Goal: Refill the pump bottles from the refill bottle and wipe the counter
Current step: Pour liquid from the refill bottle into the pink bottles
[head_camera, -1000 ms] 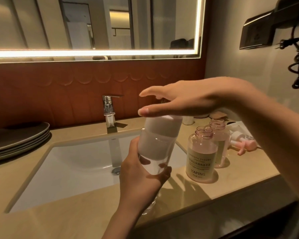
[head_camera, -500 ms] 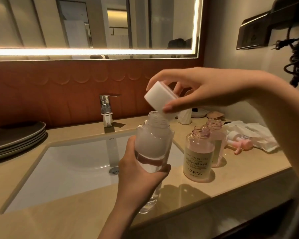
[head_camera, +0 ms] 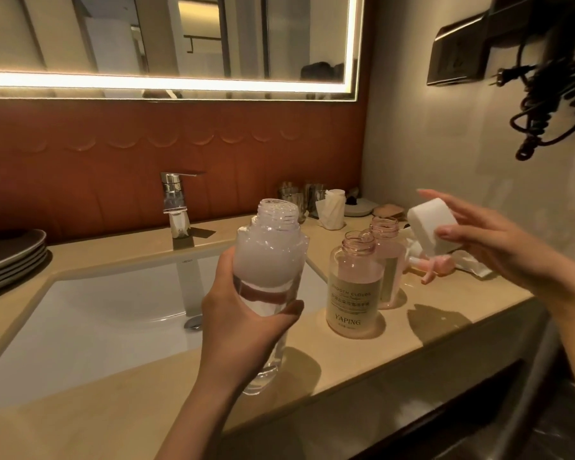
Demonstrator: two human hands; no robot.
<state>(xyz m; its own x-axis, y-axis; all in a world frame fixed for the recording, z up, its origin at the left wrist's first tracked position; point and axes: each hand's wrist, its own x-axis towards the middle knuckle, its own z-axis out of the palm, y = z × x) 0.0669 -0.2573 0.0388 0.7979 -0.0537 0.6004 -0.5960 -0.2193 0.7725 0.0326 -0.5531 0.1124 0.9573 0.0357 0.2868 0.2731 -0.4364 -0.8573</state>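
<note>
The refill bottle (head_camera: 269,260) is now standing open. A second ago the right hand (head_camera: 498,250) was lying flat over its top. Half a second ago it was tilting the white cap (head_camera: 432,224) off the neck, and now it is carrying the cap off to the right, above the pink pump heads (head_camera: 435,263) and a crumpled white sheet (head_camera: 475,263). Its fingers (head_camera: 452,232) are pinching the cap, thumb under and the long ones stretched over the top.

The left hand (head_camera: 243,323) is gripping the refill bottle around its middle, fingers (head_camera: 287,309) wrapped well round it. It is keeping the bottle upright over the front of the counter (head_camera: 445,313), at the right end of the sink (head_camera: 97,313). I cannot tell whether the base is resting on the counter.

Both pump bottles (head_camera: 354,287) are waiting just to its right, necks bare, one close behind the other. To my eye pouring is about to begin, once the cap is put down.
</note>
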